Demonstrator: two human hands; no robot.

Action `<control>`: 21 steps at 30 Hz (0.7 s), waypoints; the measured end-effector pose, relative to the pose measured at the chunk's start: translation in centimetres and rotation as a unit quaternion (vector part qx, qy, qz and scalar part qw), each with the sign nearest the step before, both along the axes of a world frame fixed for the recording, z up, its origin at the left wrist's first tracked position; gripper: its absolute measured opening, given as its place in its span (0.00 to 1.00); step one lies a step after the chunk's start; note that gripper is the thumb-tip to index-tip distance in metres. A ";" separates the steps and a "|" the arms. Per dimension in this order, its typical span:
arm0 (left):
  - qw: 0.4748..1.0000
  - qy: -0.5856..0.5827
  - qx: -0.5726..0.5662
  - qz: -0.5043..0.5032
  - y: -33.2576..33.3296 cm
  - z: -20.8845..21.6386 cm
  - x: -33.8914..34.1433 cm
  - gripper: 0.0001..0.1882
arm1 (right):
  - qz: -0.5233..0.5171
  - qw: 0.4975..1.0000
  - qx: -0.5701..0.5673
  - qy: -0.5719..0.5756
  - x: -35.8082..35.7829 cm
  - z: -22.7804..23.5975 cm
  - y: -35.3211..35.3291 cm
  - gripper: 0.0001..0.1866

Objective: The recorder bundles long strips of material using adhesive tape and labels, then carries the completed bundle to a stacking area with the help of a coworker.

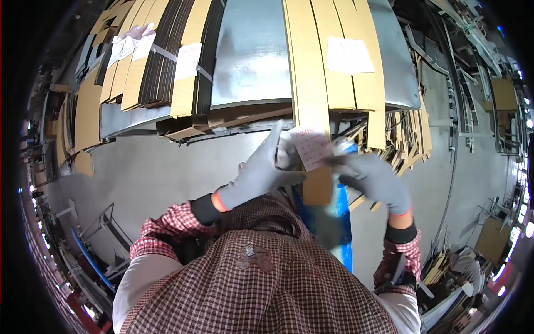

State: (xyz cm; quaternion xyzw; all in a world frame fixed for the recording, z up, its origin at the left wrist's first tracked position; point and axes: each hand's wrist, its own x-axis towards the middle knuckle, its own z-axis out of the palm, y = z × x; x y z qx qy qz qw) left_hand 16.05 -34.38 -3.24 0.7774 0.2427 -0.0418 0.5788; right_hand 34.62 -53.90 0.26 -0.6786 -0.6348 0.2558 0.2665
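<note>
My left hand [253, 173], in a grey glove, curls around a shiny, greyish, roundish thing [286, 153], which looks like a roll of clear tape but is partly hidden. It is just left of a handwritten paper slip [311, 148]. The slip lies tilted on a long tan cardboard strip [316, 192], whose near end points toward me. My right hand [375, 179], also gloved in grey, reaches in from the right with its fingers at the slip's right edge. Motion blurs those fingers, so their grip is unclear.
A metal-topped table [250, 61] bears stacks of cardboard strips [183, 83], some bound with clear tape and labelled with white paper [349, 54]. A blue-edged board [325, 231] is below the strip's near end. Loose strips [409, 133] lean beneath the table's right side.
</note>
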 end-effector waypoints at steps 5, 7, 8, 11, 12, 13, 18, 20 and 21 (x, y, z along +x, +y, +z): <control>0.983 -0.022 0.029 -0.181 0.4 4.8 0.3 0.42 | 0.087 0.996 -0.032 0.014 -4.4 2.8 4.6 0.20; 0.982 -0.074 -0.003 -0.174 1.2 1.9 -0.6 0.38 | 0.057 0.982 -0.107 0.148 -3.4 3.3 5.0 0.24; 0.971 -0.178 -0.016 -0.159 1.6 -0.2 -1.4 0.35 | 0.046 0.990 -0.115 0.069 -2.0 1.4 3.3 0.22; 0.969 0.050 -0.242 -0.016 6.1 -2.8 -3.4 0.27 | -0.193 0.922 -0.256 0.218 4.7 -0.2 1.8 0.13; 0.983 0.086 -0.161 -0.001 7.1 -5.8 -3.2 0.26 | -0.199 0.908 -0.337 0.148 6.7 -4.2 0.8 0.15; 0.987 0.084 -0.133 -0.041 6.7 -8.0 -1.9 0.28 | -0.192 0.941 -0.243 0.135 6.5 -8.7 -0.4 0.17; 0.950 -0.254 0.088 -0.158 1.1 -24.2 5.2 0.28 | -0.229 0.967 -0.008 0.112 3.3 -26.5 1.2 0.15; 0.941 -0.164 0.050 -0.292 1.9 -24.8 6.1 0.25 | -0.269 0.951 -0.022 0.150 1.6 -26.7 1.2 0.15; 0.924 -0.121 0.029 -0.361 2.1 -25.0 6.3 0.23 | -0.313 0.932 -0.029 0.181 0.7 -26.3 0.9 0.16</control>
